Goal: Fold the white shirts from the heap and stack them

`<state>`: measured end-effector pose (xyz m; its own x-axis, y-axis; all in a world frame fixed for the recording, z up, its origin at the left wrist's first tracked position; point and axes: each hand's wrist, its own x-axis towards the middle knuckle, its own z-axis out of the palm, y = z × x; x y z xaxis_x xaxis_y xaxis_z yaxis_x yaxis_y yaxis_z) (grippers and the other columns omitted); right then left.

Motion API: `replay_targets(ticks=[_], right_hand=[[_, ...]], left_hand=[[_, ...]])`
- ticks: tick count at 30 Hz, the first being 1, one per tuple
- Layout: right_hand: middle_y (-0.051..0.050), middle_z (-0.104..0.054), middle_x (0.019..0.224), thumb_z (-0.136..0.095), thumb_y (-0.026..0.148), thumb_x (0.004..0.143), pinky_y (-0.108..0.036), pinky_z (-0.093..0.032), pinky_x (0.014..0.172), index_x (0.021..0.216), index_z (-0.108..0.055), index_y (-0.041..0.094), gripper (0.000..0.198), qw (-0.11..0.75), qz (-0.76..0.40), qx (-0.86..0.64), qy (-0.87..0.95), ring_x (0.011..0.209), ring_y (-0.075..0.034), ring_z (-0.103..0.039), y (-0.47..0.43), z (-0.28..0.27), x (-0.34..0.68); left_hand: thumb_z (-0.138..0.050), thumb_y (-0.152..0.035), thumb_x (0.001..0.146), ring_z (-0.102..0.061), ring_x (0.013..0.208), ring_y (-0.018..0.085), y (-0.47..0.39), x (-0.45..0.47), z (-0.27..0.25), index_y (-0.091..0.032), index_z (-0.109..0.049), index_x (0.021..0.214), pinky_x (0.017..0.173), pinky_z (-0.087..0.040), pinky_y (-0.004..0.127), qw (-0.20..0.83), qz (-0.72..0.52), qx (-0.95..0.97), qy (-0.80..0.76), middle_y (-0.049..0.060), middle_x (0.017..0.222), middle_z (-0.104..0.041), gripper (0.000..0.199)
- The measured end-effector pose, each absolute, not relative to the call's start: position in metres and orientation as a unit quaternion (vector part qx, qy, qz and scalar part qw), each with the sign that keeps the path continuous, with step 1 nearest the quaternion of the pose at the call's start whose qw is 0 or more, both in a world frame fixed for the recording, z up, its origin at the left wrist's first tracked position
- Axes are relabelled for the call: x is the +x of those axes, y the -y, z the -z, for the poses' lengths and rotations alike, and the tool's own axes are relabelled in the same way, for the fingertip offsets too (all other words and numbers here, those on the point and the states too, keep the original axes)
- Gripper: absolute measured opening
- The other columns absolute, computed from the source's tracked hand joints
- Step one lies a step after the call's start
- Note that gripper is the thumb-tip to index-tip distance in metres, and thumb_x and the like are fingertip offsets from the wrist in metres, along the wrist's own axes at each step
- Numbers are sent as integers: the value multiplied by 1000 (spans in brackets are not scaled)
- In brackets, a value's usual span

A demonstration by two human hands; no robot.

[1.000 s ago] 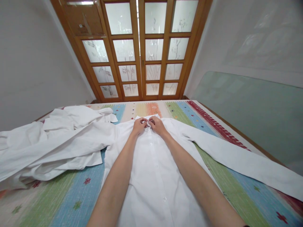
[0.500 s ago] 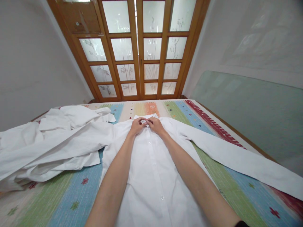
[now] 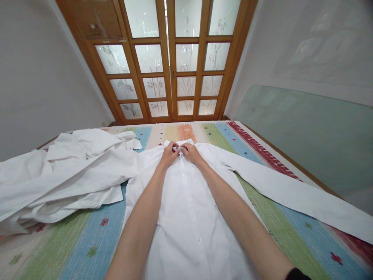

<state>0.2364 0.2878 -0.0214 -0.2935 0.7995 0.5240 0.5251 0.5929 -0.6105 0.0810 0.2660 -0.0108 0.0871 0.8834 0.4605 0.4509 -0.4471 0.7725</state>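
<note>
A white button-up shirt [image 3: 186,217] lies front up, its collar pointing away from me and its right-hand sleeve stretched out to the side. Several buttons run down the front placket. Just below the collar, my left hand [image 3: 170,153] pinches the shirt's front edge with thumb and forefinger. My right hand [image 3: 190,152] grips the placket right beside it, fingers curled and tips nearly meeting the left ones. The small spot between the fingertips, where a top button would sit, is mostly hidden.
A heap of white cloth [image 3: 72,171] lies at left, overlapping the shirt's left sleeve. Underneath is a striped, patterned cover [image 3: 96,237]. A pale green panel [image 3: 309,140] leans along the right wall. Wooden doors with frosted panes [image 3: 171,62] stand beyond the far edge.
Both hands stay at the collar, with slight shifts of the fingers. The whole view has tilted a little, and the shirt lies as before.
</note>
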Motion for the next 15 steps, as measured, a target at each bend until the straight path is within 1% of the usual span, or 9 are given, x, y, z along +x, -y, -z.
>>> replay_targets(ticks=[4,9,15], right_hand=[[-5,-65,83,-49,16,87,-27,-40,73,82,-64,17,16,409,-156,-428,790,78,-16,-56,-288,21,236],[-3,-63,82,-47,18,88,-27,-39,72,80,-61,18,16,397,-153,-434,794,77,-16,-54,-288,20,238],[-4,-63,81,-46,16,88,-27,-37,70,80,-59,18,15,377,-147,-453,794,75,-16,-53,-288,20,238]], left_hand=[[-61,-12,75,-54,61,9,-265,82,11,-19,-54,86,63,-45,21,221,-474,707,-475,-3,80,-62,15],[-61,-11,75,-55,62,9,-266,82,11,-19,-56,89,64,-46,22,212,-467,712,-480,-2,87,-65,17],[-61,-12,76,-56,61,9,-264,82,9,-19,-60,89,65,-46,22,206,-460,717,-481,-2,85,-67,15]])
